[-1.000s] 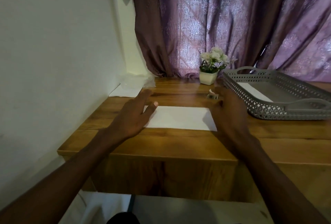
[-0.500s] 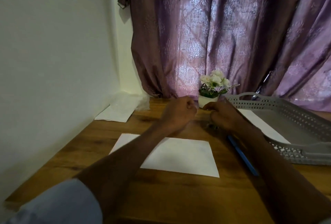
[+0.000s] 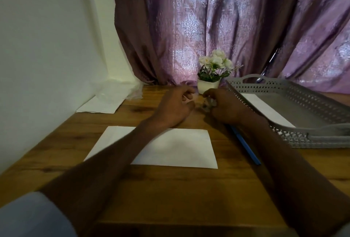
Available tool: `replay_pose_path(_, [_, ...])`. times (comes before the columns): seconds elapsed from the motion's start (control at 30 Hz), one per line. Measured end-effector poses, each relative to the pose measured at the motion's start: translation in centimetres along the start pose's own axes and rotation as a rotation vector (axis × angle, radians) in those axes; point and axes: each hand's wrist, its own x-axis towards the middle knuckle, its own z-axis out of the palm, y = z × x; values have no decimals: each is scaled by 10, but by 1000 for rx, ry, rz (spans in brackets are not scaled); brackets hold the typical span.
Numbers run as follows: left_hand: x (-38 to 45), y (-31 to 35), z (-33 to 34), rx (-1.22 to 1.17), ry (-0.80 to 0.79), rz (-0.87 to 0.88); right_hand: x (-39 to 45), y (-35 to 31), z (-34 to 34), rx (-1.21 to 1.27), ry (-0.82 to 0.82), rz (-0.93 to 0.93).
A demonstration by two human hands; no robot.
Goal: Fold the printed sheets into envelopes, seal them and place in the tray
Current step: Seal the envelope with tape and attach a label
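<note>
Purple curtains hung behind a wooden desk set against a white wall. At the desk's centre lay the envelope, flat, thin and light; it would likely bend and slide, so an edge or corner looked the best hold. At 12 o'clock from it, the right hand pinched a small crumpled item; the left hand curled loosely, apparently empty. The tray sat at 2 o'clock, one envelope inside.

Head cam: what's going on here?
A person sits at a wooden table. Both hands work near the flower pot: the right hand grips a small object, too blurred to identify; the left hand is curled beside it. A white sheet lies flat. Another paper lies in the grey tray.
</note>
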Motion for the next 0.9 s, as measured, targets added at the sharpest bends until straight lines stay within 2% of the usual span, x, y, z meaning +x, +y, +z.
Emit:
replay_pose_path(0.1, [-3,7,1,-115,-39,-18,0,-6,-4,233,87,-35])
replay_pose_path(0.23, [0,2,-5,-243,7,-83,-2,-15,-5,251,94,-121])
replay_pose_path(0.4, [4,-1,-10,-328,42,-136,-5,-17,-10,303,92,-100])
replay_pose_path(0.5, [4,-2,-11,-353,52,-152,-6,-14,-8,222,83,-72])
replay_pose_path(0.7, [4,-11,-13,-344,96,-177,-4,3,3,-98,53,44])
replay_pose_path(0.83, [3,-12,-14,-420,98,-235,-9,4,7,-147,26,60])
replay_pose_path(0.9, [3,-8,-16,-441,106,-256,-9,0,6,-178,79,32])
